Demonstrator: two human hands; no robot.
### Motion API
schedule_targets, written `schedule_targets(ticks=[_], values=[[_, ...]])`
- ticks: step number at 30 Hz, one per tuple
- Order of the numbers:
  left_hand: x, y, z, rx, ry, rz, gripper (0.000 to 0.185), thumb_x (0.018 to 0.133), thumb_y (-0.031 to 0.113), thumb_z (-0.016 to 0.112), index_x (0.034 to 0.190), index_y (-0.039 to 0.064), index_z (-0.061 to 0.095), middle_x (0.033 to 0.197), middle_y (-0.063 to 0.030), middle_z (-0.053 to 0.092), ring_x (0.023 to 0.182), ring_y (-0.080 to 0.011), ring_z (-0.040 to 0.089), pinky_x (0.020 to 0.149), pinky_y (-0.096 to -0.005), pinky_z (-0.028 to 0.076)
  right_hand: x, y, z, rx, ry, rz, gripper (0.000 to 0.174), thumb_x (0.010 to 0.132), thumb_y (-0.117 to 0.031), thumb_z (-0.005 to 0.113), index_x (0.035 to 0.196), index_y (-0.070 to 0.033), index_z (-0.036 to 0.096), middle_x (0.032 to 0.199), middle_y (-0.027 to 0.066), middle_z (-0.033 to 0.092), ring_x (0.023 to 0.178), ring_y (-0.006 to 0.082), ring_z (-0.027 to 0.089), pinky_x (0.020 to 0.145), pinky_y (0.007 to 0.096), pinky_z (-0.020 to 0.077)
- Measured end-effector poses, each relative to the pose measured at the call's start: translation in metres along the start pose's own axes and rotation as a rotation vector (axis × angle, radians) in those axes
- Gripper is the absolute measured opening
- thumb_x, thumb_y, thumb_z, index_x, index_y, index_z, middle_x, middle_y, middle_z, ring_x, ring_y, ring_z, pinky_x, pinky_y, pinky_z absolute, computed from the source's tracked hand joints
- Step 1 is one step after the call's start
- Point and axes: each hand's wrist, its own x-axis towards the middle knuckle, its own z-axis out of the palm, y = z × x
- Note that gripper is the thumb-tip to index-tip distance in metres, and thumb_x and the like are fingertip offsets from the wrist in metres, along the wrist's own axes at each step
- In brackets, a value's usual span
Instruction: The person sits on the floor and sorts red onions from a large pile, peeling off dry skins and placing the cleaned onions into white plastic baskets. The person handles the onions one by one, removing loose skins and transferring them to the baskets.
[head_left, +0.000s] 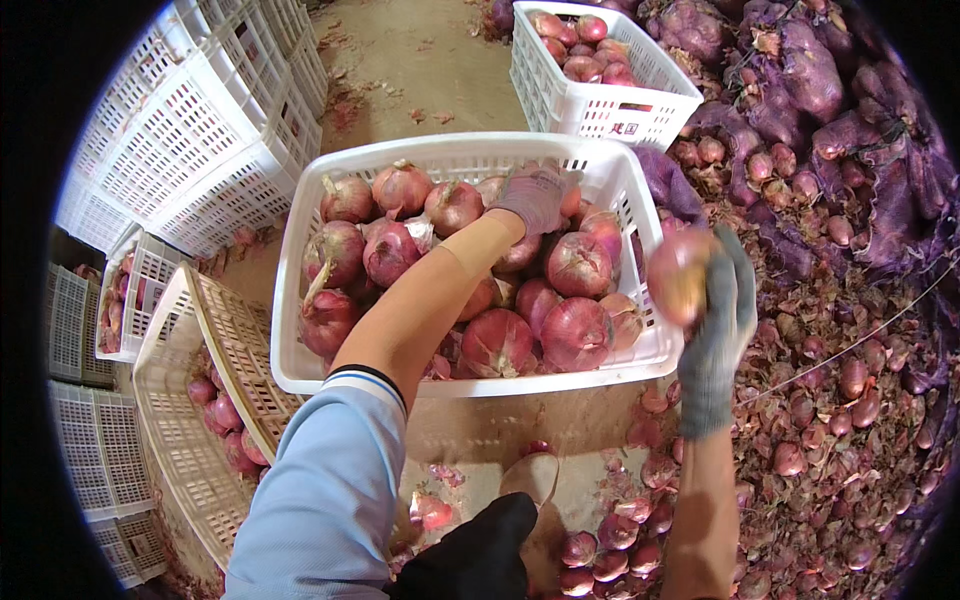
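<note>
Red onions (495, 343) partly fill a white slatted plastic crate (480, 388) right before me. My left hand (534, 196), in a pale purple-grey glove, reaches into the crate's far side and rests among the onions there. Its fingertips are hidden, so whether it grips one cannot be told. Just outside the crate's right wall, my right hand (721, 315) wears a dark grey glove and holds a large red onion (679, 276). Hand and onion are both blurred.
Another white crate (600, 109) of onions stands at the back right. Purple mesh sacks (802, 75) and loose onions with dry skins (832, 420) cover the right. Stacked white crates (202, 120) rise at the back left. A tilted cream basket (180, 420) stands over onions at the left.
</note>
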Motion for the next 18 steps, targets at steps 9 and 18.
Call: schedule_targets(ticks=[9, 18], values=[[-0.008, -0.004, 0.009, -0.142, 0.157, -0.099, 0.084, 0.076, 0.029, 0.08, 0.149, 0.014, 0.041, 0.143, -0.0184, 0.047, 0.128, -0.0413, 0.051, 0.107, -0.0502, 0.044, 0.115, 0.081, 0.097, -0.27, 0.094, -0.101, 0.063, 0.085, -0.047, 0.076, 0.133, -0.009, 0.061, 0.126, 0.0186, 0.064, 0.114, 0.03, 0.062, 0.099, 0.0409, 0.049], [0.0, -0.011, 0.022, -0.083, 0.188, -0.162, 0.088, 0.075, 0.034, 0.082, 0.148, 0.009, 0.039, 0.143, -0.0189, 0.046, 0.129, -0.04, 0.049, 0.106, -0.053, 0.044, 0.128, 0.131, 0.11, -1.206, -0.384, -0.205, 0.081, 0.095, -0.067, 0.043, 0.156, -0.015, 0.033, 0.161, 0.0186, 0.03, 0.148, 0.0421, 0.025, 0.12, 0.0596, 0.0131]])
